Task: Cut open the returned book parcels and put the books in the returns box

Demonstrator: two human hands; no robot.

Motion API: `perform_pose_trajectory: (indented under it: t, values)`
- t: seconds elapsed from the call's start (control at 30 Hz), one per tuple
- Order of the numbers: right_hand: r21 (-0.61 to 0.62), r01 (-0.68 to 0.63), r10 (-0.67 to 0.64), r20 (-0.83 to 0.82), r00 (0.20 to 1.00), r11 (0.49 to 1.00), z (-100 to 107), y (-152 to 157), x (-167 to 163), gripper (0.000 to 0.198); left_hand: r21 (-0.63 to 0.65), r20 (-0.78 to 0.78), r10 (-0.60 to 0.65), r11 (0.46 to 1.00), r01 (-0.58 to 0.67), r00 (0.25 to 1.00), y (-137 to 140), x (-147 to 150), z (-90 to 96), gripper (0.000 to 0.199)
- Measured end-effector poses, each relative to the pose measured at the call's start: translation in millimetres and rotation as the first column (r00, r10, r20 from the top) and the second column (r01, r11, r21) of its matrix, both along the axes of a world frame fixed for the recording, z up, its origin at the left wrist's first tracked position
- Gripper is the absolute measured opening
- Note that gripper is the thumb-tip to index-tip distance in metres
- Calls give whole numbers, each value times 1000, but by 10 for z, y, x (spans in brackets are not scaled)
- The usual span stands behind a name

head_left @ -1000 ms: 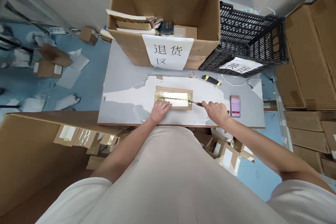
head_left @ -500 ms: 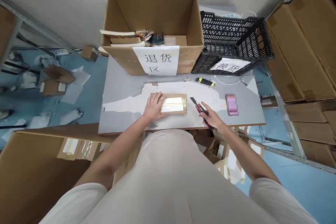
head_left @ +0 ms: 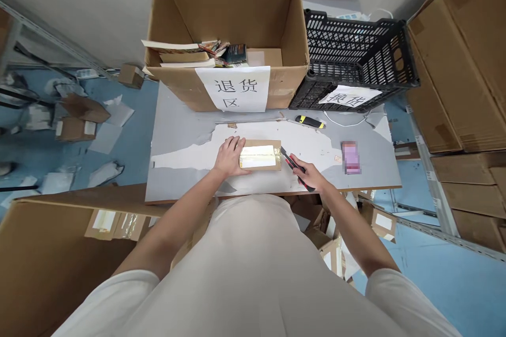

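Note:
On the tabletop lies a small taped cardboard box [head_left: 259, 164] with a white label on top. My left hand [head_left: 230, 157] grips its left end, with the thumb along the near side and fingers at the far corner. In my right hand [head_left: 308, 175], fingers are wrapped around a black and red utility knife [head_left: 294, 164]. The blade tip is at the box's right end; whether it touches the cardboard I cannot tell. A second utility knife, yellow and black [head_left: 310, 122], rests farther back on the table.
A large open carton [head_left: 177, 87] with books stands at the back, beside a black plastic crate [head_left: 356, 71]. A pink-purple item [head_left: 350, 158] lies at the table's [head_left: 379, 174] right. Another big carton [head_left: 51, 263] is at lower left; stacked boxes [head_left: 454, 79] line the right.
My right hand has moved left with the utility knife, bringing its blade to the box's right end. The left hand has shifted slightly left and still holds the box.

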State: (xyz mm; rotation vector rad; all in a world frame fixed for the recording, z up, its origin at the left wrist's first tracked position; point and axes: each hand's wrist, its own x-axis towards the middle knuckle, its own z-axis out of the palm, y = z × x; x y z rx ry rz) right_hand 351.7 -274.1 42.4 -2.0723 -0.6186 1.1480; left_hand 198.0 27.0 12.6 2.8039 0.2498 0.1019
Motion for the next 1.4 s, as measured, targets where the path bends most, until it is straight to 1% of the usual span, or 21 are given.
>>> perform_pose_trajectory:
  t: [0.1, 0.17, 0.23, 0.3, 0.37, 0.43, 0.47, 0.53, 0.6, 0.63, 0.7, 0.77, 0.83, 0.9, 1.0, 1.03, 1.1, 1.17, 1.27, 1.33, 1.4]
  values:
    - [-41, -138, 137, -27, 990, 990, 52, 6, 81, 59, -13, -8, 19, 1000, -19, 1000, 16, 40, -10, 116]
    - [-52, -199, 195, -59, 979, 979, 68, 45, 71, 58, -25, -10, 11, 1000, -12, 1000, 25, 46, -15, 116]
    - [-58, -201, 198, -54, 979, 978, 75, 70, 39, 57, -37, -5, 4, 999, -5, 1000, 39, 37, -25, 117]
    - [-50, -176, 173, -60, 983, 983, 84, 7, 6, 58, -49, -1, 8, 999, -8, 1000, 54, 26, -36, 118]
    - [-39, -125, 120, -120, 986, 991, 97, -177, -24, 60, -60, 3, 14, 998, -14, 1000, 52, 25, -44, 118]
    - [-28, -2, -4, -197, 980, 1000, 96, -409, -71, 65, -65, 2, 53, 996, -53, 999, 15, 42, -48, 118]
    - [-9, 100, -99, -218, 971, 995, 82, -498, -109, 69, -61, 0, 109, 992, -109, 994, -18, 55, -49, 118]
    - [58, 316, -295, -237, 926, 947, 15, -533, -217, 76, -42, -1, 283, 958, -283, 959, -108, 80, -50, 119]
    - [132, 458, -417, -253, 873, 879, -94, -330, -345, 73, -26, 5, 438, 899, -438, 899, -200, 77, -52, 123]
    - [151, 480, -431, -268, 862, 864, -152, -152, -405, 68, -24, 6, 476, 879, -476, 879, -236, 58, -52, 123]
    - [201, 487, -415, -313, 854, 850, -248, 273, -493, 59, -35, -8, 479, 877, -479, 878, -280, -25, -49, 117]
    - [231, 460, -372, -339, 864, 858, -300, 665, -536, 53, -69, -36, 449, 890, -450, 893, -291, -160, -44, 96]
    - [244, 440, -344, -351, 871, 864, -318, 923, -538, 48, -154, -60, 425, 890, -429, 903, -289, -322, -47, 69]
    - [265, 453, -349, -358, 866, 851, -324, 1039, -514, 47, -309, -77, 411, 857, -414, 908, -297, -480, -67, 53]
    - [292, 511, -389, -388, 836, 808, -330, 1053, -466, 49, -544, -92, 397, 748, -380, 913, -330, -649, -119, 48]
    - [293, 527, -399, -399, 825, 798, -331, 1040, -456, 50, -586, -95, 399, 718, -375, 912, -340, -682, -134, 48]
    - [291, 547, -416, -407, 813, 785, -328, 997, -453, 50, -619, -110, 399, 689, -377, 910, -343, -708, -149, 50]
    - [299, 558, -431, -398, 810, 774, -316, 921, -483, 49, -614, -139, 390, 687, -388, 910, -303, -678, -142, 57]
    - [266, 609, -462, -450, 764, 747, -269, 741, -600, 41, -574, -162, 365, 721, -388, 917, -121, -494, -95, 70]
    - [170, 669, -494, -549, 674, 724, -217, 613, -716, 34, -532, -148, 352, 760, -374, 924, 90, -265, -51, 73]
    - [26, 698, -521, -646, 558, 716, -154, 524, -835, 28, -482, -100, 349, 802, -352, 932, 344, 24, -9, 73]
